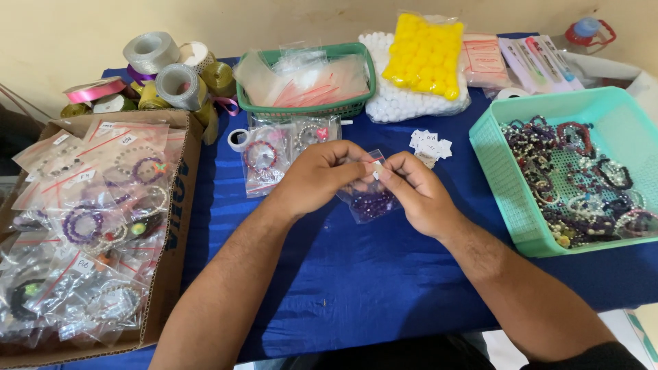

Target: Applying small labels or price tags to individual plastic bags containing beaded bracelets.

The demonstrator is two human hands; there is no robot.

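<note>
carefully now, my left hand (321, 173) and right hand (417, 192) both pinch the top of the small clear bag (370, 199) with purple beads, hanging between them; i should press evenly along its strip.

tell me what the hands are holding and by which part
Both hands, left hand and right hand, hold a small clear bag with a purple bead bracelet inside, pinching it along its top edge with their fingers.

Soft, even light fills the scene, bright enough throughout. The forearms cast faint shadows on the blue counter (343, 274). Plastic bags (89, 226) show mild glare; edges bend slightly.
</note>
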